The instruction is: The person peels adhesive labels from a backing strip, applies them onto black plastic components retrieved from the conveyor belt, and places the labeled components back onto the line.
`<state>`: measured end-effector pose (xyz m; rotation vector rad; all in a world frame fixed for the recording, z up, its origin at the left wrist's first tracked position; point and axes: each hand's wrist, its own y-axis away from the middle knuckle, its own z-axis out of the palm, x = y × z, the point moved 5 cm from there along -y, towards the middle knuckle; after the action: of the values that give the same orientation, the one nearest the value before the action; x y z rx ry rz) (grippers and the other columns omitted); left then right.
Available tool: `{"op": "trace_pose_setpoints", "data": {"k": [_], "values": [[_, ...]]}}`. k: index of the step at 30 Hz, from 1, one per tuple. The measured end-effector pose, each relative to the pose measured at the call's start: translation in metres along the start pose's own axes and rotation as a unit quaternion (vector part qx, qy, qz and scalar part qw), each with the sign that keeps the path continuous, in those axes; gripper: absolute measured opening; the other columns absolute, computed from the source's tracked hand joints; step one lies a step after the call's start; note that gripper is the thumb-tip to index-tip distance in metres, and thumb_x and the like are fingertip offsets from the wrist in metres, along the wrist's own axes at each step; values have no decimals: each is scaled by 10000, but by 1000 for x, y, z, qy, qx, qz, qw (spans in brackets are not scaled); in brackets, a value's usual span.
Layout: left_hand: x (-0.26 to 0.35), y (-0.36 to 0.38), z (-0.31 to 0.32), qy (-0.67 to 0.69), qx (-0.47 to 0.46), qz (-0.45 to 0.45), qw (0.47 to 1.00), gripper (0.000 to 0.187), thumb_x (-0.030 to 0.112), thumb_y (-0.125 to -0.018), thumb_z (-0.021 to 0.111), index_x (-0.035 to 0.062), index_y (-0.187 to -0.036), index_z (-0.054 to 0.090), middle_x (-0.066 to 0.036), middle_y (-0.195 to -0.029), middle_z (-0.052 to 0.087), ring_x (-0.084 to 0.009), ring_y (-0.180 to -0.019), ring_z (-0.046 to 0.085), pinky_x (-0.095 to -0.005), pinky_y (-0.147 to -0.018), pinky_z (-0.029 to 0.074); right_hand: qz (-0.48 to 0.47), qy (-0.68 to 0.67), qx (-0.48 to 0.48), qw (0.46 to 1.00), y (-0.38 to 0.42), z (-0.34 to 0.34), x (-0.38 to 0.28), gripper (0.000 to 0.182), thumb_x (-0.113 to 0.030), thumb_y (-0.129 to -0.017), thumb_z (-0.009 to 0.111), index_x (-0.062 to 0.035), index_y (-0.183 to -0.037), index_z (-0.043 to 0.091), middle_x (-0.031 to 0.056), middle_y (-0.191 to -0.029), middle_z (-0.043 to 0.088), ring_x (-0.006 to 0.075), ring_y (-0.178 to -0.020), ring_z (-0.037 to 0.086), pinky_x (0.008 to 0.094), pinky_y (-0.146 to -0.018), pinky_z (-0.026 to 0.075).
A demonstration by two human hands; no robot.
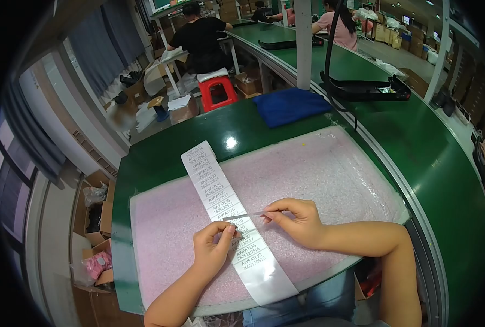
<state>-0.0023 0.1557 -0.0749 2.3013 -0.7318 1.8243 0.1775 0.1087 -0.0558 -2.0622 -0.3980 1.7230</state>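
Observation:
A long white strip of printed labels (215, 188) lies slantwise over the pink padded mat (166, 240), its plain end toward me. My right hand (297, 218) pinches a thin, flat grey metal strip (241, 216), which points left across the labels. Just below that strip, my left hand (212, 245) is closed over the labels, thumb and index finger together near the middle of the label strip. I cannot tell what is between the left fingertips.
The mat rests on a green table (144, 163). A folded blue cloth (291, 106) lies behind it. To the right runs a green conveyor (416, 147) carrying a black curved part (367, 90). Further back are a red stool (217, 92), seated people and cardboard boxes.

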Motion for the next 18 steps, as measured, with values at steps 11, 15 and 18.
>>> {"op": "trace_pose_setpoints", "data": {"k": [11, 15, 18], "values": [[-7, 0, 0, 16, 5, -11, 1000, 99, 44, -824, 525, -32, -781, 572, -70, -702, 618, -98, -660, 567, -220, -615, 449, -9, 7, -21, 1000, 0, -1, -8, 61, -3, -787, 569, 32, -834, 584, 112, -784, 629, 156, -716, 622, 247, -620, 503], [-5, 0, -1, 10, 12, -10, 1000, 99, 48, -815, 542, -32, -770, 580, -66, -691, 621, -95, -650, 568, -219, -603, 448, -44, -2, -36, 998, 1, -2, -5, 60, -10, -798, 557, 34, -836, 574, 110, -763, 623, 151, -684, 615, 244, -590, 498], [-6, -1, 0, 4, 11, -10, 1000, 101, 50, -816, 543, -32, -769, 578, -65, -691, 620, -96, -651, 567, -221, -607, 446, -59, -18, -34, 997, 2, -2, -5, 62, -15, -809, 545, 37, -838, 565, 108, -744, 617, 148, -666, 609, 242, -576, 495]]}}
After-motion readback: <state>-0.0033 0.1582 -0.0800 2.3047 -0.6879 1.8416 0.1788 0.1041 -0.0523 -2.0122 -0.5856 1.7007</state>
